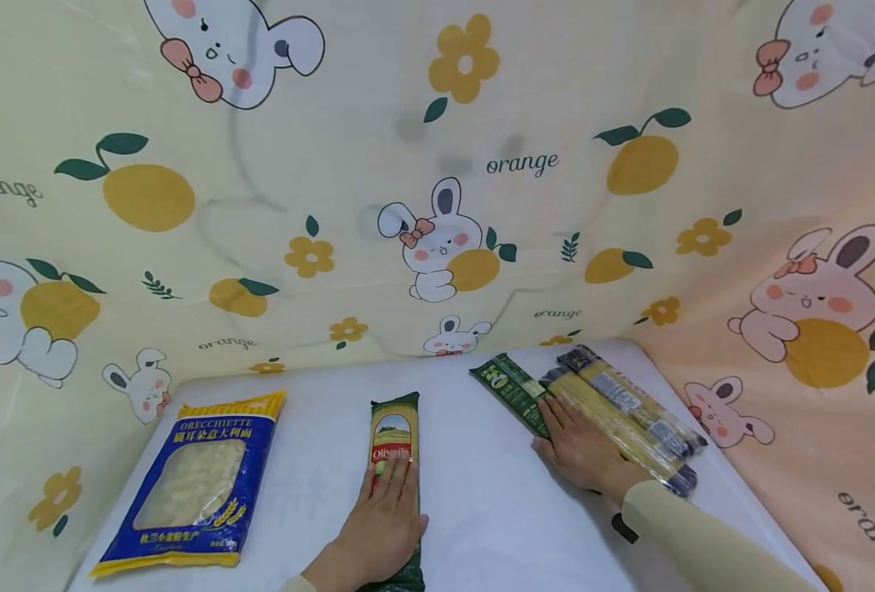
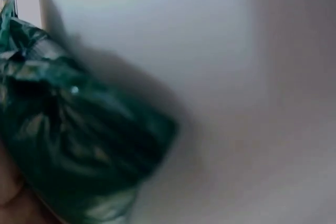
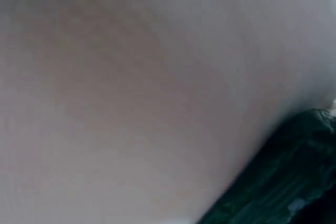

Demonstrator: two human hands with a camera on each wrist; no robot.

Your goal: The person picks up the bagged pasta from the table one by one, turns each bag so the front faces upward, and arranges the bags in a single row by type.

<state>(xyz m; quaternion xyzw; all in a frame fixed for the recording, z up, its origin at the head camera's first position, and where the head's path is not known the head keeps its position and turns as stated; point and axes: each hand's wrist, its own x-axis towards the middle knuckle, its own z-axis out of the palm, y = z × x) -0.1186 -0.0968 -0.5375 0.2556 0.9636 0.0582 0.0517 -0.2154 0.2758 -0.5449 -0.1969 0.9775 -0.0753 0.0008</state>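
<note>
My left hand (image 1: pixel 378 526) lies on a long green packet (image 1: pixel 395 415) with a red label and a landscape picture, its fingers straight along the top and the thumb at the right edge. In the left wrist view, the crinkled dark green end of a packet (image 2: pixel 84 135) shows beside a bit of the hand. On the right, my right hand (image 1: pixel 585 448) rests with extended fingers on another green packet (image 1: pixel 510 390), which slants under it. Two clear packs of spaghetti (image 1: pixel 608 411) (image 1: pixel 641 400) lie just beyond that hand. A dark green packet (image 3: pixel 283 177) fills the right wrist view's lower right corner.
A blue and yellow bag of orecchiette (image 1: pixel 193 477) lies on the left of the white table (image 1: pixel 312 485). Behind the table and along its sides hangs a cloth (image 1: pixel 356 140) printed with rabbits and oranges. A small black object (image 1: pixel 624 528) is by the right sleeve.
</note>
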